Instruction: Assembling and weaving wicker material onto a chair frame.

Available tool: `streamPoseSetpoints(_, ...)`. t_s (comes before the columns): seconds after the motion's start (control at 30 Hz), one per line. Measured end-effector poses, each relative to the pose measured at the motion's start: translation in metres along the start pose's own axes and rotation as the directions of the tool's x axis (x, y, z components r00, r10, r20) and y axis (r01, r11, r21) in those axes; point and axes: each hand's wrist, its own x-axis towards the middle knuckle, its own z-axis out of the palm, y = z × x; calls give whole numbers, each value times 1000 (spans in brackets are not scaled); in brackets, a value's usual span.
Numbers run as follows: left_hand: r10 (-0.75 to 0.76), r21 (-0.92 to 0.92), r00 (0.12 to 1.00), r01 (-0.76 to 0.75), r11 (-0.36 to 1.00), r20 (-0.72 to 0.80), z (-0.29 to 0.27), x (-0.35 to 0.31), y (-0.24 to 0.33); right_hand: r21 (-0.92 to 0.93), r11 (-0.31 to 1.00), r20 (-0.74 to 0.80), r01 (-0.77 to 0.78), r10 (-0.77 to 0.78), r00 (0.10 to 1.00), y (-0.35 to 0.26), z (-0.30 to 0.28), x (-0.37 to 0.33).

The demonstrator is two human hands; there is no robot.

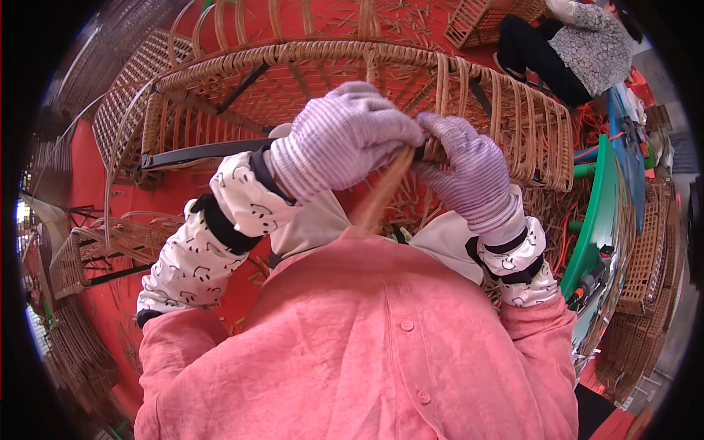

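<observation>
Both hands wear striped lilac gloves and meet over the near side of a large woven rattan frame (pixel 323 50). My left hand (pixel 345 136) is closed, its fingertips pinching at a tan rattan strip (pixel 383 192) that hangs toward my lap, smeared by motion. Just to its right, my right hand (pixel 469 165) curls its fingers around a short wrapped section of the frame's near edge (pixel 434 151). Between the fingertips something dark shows, too small to make out. A flat black bar (pixel 209 152) runs from the frame's left corner to behind my left wrist.
Rattan offcuts litter the red floor (pixel 110 308). To the right stands a green stool or table edge (pixel 595 220) with tools and strips beside it. Stacked woven baskets (pixel 645 257) lie farther right. A seated person (pixel 594 55) is at the far right, near another basket (pixel 484 20).
</observation>
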Motion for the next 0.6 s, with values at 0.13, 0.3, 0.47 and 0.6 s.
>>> streamPoseSetpoints(0.13, 100, 172, 976, -67, 983, -193, 12, 12, 11, -10, 1000, 11, 0, 0, 1000, 1, 3, -1)
streamPoseSetpoints(0.3, -294, -561, 935, 138, 816, -199, 32, 15, 13, -219, 975, -44, -36, 27, 999, -11, 7, 0)
streamPoseSetpoints(0.47, -575, -913, 817, 260, 313, 35, 31, 24, 48, -316, 949, -63, 11, -32, 997, -5, 7, -4)
streamPoseSetpoints(0.6, -347, -720, 926, 137, 680, -151, 51, 0, 49, -265, 964, 39, 13, -3, 999, 6, 9, -3)
